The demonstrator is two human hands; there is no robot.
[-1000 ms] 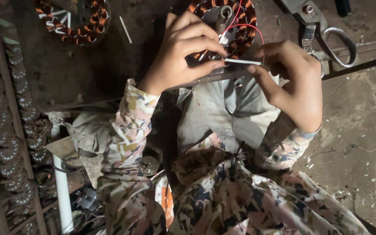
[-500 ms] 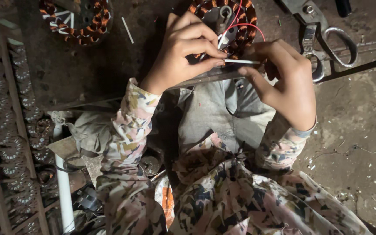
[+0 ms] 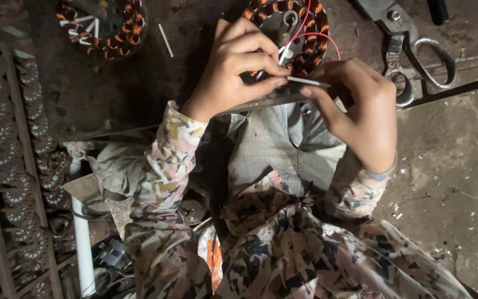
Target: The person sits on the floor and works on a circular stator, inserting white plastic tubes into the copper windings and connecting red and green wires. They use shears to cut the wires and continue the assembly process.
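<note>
A round stator wound with copper wire (image 3: 311,33) lies on the floor at the top centre, with red leads (image 3: 319,34) coming off it. My left hand (image 3: 233,61) pinches one end of a thin white sleeve (image 3: 308,82) just below the stator. My right hand (image 3: 360,111) holds the other end of that sleeve. Both hands meet over a flat metal strip (image 3: 261,101) above my knees. The fingertips hide how the sleeve joins the wires.
A second copper-wound stator (image 3: 103,27) lies at the top left. Large metal shears (image 3: 416,50) rest at the top right beside a dark metal bar (image 3: 460,88). Racks of several wound coils (image 3: 12,166) line the left edge. A white pipe (image 3: 83,249) stands at the lower left.
Both hands have shifted slightly; my right hand moved a little left and down along the white sleeve, closer to my left fingers.
</note>
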